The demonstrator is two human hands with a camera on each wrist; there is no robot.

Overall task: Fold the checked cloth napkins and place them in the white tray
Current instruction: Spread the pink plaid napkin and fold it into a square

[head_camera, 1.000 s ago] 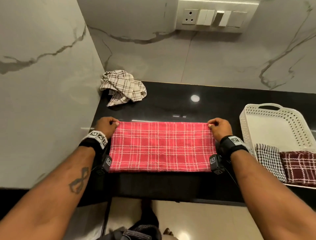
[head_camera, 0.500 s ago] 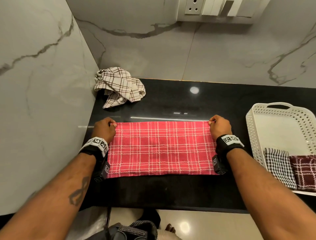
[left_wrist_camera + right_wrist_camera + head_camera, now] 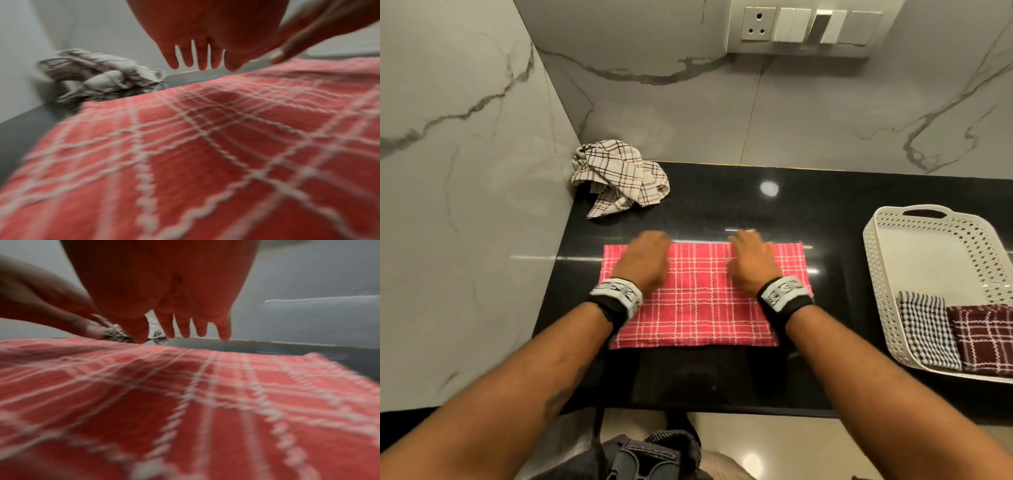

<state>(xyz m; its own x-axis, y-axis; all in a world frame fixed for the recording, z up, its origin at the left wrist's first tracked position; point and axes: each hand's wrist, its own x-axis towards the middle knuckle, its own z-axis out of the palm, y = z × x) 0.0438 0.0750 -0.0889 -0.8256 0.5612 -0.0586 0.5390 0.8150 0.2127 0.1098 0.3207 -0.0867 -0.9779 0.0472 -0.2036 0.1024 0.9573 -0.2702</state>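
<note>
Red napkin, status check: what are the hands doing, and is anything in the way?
Left hand and right hand open, fingers straight, over the red napkin. Napkin folded, flat on counter, not yet in white tray. Nothing in the way.

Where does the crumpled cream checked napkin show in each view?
Head: crumpled cream checked napkin in the counter's far left corner.
Left wrist: left of centre, against the wall.
Right wrist: partly hidden behind the fingers.
Shared landmark: red checked napkin.

On the counter [image 3: 722, 205], a napkin [image 3: 702, 308] lies centre, a crumpled one [image 3: 619, 174] behind-left, the tray [image 3: 876, 274] right.
</note>
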